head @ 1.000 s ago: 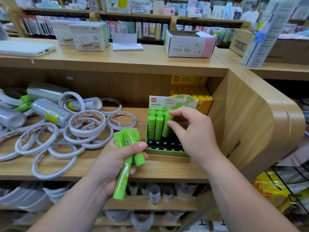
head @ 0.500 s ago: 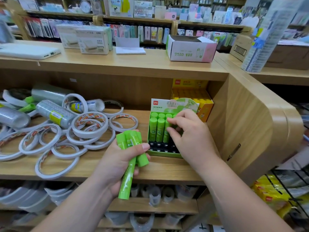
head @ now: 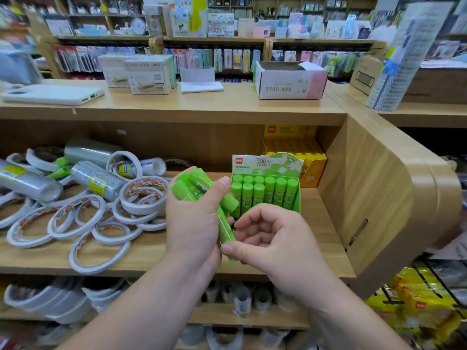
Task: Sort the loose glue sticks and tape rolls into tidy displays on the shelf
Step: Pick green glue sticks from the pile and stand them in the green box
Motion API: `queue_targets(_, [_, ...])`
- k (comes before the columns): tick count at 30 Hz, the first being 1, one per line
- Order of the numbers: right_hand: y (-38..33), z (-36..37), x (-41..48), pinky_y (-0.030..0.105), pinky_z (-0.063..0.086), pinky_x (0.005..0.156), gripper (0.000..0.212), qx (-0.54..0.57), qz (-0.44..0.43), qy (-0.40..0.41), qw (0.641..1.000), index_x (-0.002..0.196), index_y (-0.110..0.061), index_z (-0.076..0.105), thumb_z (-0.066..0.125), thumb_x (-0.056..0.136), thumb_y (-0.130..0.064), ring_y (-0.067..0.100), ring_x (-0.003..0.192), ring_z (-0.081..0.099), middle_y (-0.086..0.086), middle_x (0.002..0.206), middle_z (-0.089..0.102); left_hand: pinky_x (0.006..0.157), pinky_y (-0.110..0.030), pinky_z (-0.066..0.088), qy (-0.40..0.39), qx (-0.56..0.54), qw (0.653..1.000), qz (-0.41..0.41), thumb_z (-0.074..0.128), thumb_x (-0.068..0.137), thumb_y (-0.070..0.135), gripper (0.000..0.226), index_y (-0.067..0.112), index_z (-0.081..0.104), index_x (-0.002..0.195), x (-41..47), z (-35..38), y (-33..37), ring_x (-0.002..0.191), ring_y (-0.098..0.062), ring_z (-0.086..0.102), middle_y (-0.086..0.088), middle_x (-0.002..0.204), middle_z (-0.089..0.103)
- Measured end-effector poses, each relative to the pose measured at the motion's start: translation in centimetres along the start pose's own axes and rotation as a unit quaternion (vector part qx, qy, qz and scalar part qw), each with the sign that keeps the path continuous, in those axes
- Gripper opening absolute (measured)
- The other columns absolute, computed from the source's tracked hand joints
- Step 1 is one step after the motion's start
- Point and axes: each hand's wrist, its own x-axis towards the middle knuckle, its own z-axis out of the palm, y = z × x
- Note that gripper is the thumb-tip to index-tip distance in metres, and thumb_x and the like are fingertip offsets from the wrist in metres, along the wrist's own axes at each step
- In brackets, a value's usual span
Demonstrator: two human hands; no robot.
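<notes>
Head view, single frame; shelf point(head: 151, 256) runs across the middle of the frame.

Left hand point(head: 192, 223), centre of frame: fingers curled round a bundle of green glue sticks point(head: 192, 188), thumb pressed across them; caps point toward the upper left; the bundle is held in the air in front of the shelf, just left of the green display box point(head: 294, 208).

Right hand point(head: 273, 238), just right of centre and slightly lower: fingers curled, thumb and forefinger pinching the lower end of one long glue stick point(head: 226, 232) that hangs down out of the left hand's grip; the two hands are almost touching.

Green display box: on the shelf, right of centre, header card upright at the back; green sticks stand upright in it, caps up; its front is hidden behind the hands.

Yellow display box point(head: 310, 162): directly behind the green one, against the right wall of the shelf.

Tape rolls point(head: 78, 218): loose, overlapping heap on the left half of the shelf; clear wrapped tape packs point(head: 98, 180) lie on their sides behind them.

Counter above: pink and white carton point(head: 288, 83) at upper right; white boxes point(head: 146, 77) at upper left; background blurred.
</notes>
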Motion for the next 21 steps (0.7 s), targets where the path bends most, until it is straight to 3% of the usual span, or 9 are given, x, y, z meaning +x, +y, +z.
queue_targets(3, [0.1,-0.7,-0.3,0.028,0.059,0.066,0.031,0.014,0.010,-0.010,1.000,0.085,-0.017,0.071,0.093,0.065,-0.006,0.013,0.068,0.066,0.007,0.078,0.073,0.060,-0.047,0.058,-0.012,-0.016,1.000,-0.001,0.080,0.079,0.004,0.050,0.008,0.053,0.121,-0.2,0.3,-0.4,0.069,-0.027,0.065,-0.018,0.089,0.062])
queue_targets(8, [-0.2,-2.6,-1.0,0.033,0.058,0.063,0.031,0.063,0.058,0.006,0.996,0.100,-0.013,0.069,0.080,0.078,0.005,0.025,0.069,0.070,0.015,0.080,0.073,0.046,-0.029,0.046,-0.022,0.038,0.999,-0.003,0.078,0.083,0.009,0.048,0.003,0.052,0.123,0.8,-0.9,-0.3,0.072,-0.026,0.066,-0.016,0.091,0.064])
queue_targets(10, [-0.3,-3.5,-1.0,0.035,0.058,0.062,0.041,0.103,0.086,0.001,0.991,0.115,-0.016,0.065,0.070,0.085,0.011,0.032,0.073,0.073,0.022,0.091,0.072,0.042,-0.025,0.039,-0.049,0.079,0.996,-0.018,0.077,0.083,0.012,0.044,0.005,0.054,0.120,1.0,-1.9,-0.5,0.074,-0.025,0.066,-0.016,0.094,0.066])
queue_targets(13, [-0.1,-4.6,-0.7,0.036,0.060,0.065,0.060,0.128,0.123,-0.031,0.984,0.132,-0.032,0.058,0.057,0.092,0.013,0.035,0.077,0.073,0.016,0.103,0.073,0.040,-0.024,0.035,-0.105,0.128,0.984,-0.061,0.079,0.081,0.013,0.049,0.006,0.054,0.123,0.4,-3.0,-0.9,0.071,-0.023,0.067,-0.012,0.090,0.069])
queue_targets(16, [0.5,-4.9,-0.2,0.034,0.060,0.066,0.059,0.147,0.139,-0.043,0.978,0.132,-0.032,0.062,0.051,0.094,0.012,0.033,0.079,0.072,0.010,0.103,0.074,0.040,-0.023,0.033,-0.123,0.162,0.975,-0.093,0.079,0.080,0.011,0.042,0.015,0.057,0.115,-0.4,-3.3,-1.3,0.068,-0.022,0.068,-0.006,0.084,0.072])
queue_targets(21, [0.9,-3.7,-0.2,0.037,0.063,0.071,0.050,0.165,0.143,-0.063,0.974,0.128,-0.019,0.063,0.053,0.093,0.014,0.030,0.082,0.073,0.012,0.101,0.073,0.039,-0.022,0.031,-0.183,0.177,0.961,-0.110,0.082,0.064,0.022,0.053,0.021,0.060,0.113,-1.3,-2.6,-1.1,0.063,-0.018,0.061,-0.003,0.086,0.072])
